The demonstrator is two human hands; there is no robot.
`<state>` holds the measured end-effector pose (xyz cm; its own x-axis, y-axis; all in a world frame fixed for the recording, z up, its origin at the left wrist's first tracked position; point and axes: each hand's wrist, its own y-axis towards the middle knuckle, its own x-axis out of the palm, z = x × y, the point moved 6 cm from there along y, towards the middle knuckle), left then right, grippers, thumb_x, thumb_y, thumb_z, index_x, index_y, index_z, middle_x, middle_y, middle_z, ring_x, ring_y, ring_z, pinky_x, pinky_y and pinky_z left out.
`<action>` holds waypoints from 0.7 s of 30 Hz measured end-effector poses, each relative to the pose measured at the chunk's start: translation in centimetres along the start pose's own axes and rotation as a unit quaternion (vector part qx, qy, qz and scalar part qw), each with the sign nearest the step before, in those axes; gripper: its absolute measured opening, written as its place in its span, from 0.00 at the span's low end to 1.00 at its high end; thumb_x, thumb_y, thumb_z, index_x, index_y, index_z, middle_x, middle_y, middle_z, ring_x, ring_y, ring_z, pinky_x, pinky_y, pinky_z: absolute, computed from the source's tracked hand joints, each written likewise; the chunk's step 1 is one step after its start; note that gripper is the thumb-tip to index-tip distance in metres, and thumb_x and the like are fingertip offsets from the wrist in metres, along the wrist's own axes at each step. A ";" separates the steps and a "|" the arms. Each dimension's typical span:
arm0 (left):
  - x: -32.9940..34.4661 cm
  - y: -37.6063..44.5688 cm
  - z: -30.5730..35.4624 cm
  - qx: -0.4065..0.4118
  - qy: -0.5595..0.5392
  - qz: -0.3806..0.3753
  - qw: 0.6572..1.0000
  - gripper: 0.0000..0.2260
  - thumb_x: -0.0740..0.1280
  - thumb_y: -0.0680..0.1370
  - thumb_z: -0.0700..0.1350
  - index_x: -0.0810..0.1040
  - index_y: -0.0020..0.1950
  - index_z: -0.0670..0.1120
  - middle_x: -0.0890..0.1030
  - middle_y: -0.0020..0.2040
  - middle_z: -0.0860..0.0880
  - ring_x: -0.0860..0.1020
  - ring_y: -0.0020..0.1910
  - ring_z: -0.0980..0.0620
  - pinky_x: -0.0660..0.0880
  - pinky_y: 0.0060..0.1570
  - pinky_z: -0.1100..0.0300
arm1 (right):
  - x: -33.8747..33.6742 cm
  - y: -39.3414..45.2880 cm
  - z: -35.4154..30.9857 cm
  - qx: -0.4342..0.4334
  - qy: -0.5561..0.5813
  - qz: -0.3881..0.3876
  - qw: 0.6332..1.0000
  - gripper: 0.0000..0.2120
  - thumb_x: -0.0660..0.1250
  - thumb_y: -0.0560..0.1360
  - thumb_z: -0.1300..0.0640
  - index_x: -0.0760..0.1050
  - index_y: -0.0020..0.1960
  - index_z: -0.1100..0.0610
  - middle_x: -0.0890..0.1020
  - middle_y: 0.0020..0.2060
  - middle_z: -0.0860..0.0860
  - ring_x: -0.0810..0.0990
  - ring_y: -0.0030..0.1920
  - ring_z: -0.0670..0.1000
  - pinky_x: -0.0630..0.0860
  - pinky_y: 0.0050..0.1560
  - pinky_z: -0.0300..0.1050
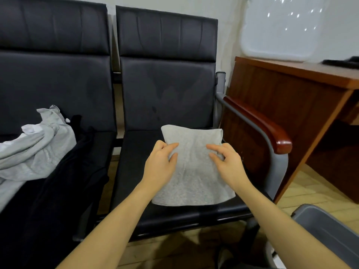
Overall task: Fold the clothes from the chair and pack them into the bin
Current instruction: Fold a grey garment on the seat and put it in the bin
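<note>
While a folded grey garment point(191, 167) lies flat on the seat of the right-hand chair point(167, 90), it is touched from both sides. Nearest the viewer, to the right of that chair, only a corner of the grey bin point(326, 232) is seen. On the garment, the left hand point(159, 166) is laid with loosely bent fingers, and the right hand point(226, 162) likewise; nothing is plainly gripped, probably so the fold can be pressed flat before lifting. Left of the chair, a crumpled grey garment point(37, 144) and dark clothes point(58, 187) are left unfolded on the neighbouring seat.
</note>
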<state>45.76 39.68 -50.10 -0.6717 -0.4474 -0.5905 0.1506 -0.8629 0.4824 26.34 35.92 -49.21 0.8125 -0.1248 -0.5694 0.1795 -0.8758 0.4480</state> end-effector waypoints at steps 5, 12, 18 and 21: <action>-1.9 1.8 5.7 0.057 0.011 0.004 0.998 0.17 0.62 0.80 0.44 0.71 0.70 0.47 0.68 0.49 0.53 0.72 0.41 0.55 0.74 0.44 0.58 | -5.1 0.6 -3.2 -0.026 -0.025 0.047 0.998 0.15 0.64 0.78 0.63 0.75 0.64 0.58 0.72 0.46 0.48 0.71 0.44 0.41 0.66 0.48 0.23; -0.5 3.1 14.2 0.137 0.021 0.004 0.990 0.17 0.63 0.80 0.44 0.72 0.69 0.47 0.68 0.49 0.53 0.72 0.45 0.52 0.73 0.51 0.54 | -14.1 -1.9 -3.8 -0.017 -0.040 0.125 0.991 0.16 0.62 0.79 0.61 0.74 0.65 0.55 0.70 0.44 0.44 0.71 0.44 0.41 0.67 0.46 0.25; 6.0 2.0 20.7 0.163 -0.023 -0.070 0.984 0.17 0.62 0.80 0.44 0.71 0.69 0.46 0.69 0.50 0.51 0.73 0.47 0.51 0.74 0.53 0.53 | -21.5 -5.8 1.0 0.039 -0.091 0.159 0.982 0.14 0.62 0.79 0.63 0.77 0.63 0.57 0.69 0.41 0.45 0.71 0.41 0.42 0.67 0.44 0.25; 10.8 1.0 23.6 0.184 -0.038 -0.113 0.976 0.17 0.62 0.80 0.44 0.71 0.69 0.46 0.68 0.50 0.51 0.73 0.48 0.51 0.73 0.53 0.55 | -25.0 -8.3 4.4 0.070 -0.097 0.183 0.976 0.13 0.62 0.78 0.64 0.78 0.61 0.58 0.70 0.40 0.45 0.71 0.40 0.43 0.68 0.44 0.25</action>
<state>21.52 39.58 -40.73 -0.7121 -0.2242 -0.6653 -0.2690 -0.7882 0.5535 2.09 44.26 -41.66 0.6846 -0.5162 -0.5146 -0.1917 -0.8087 0.5562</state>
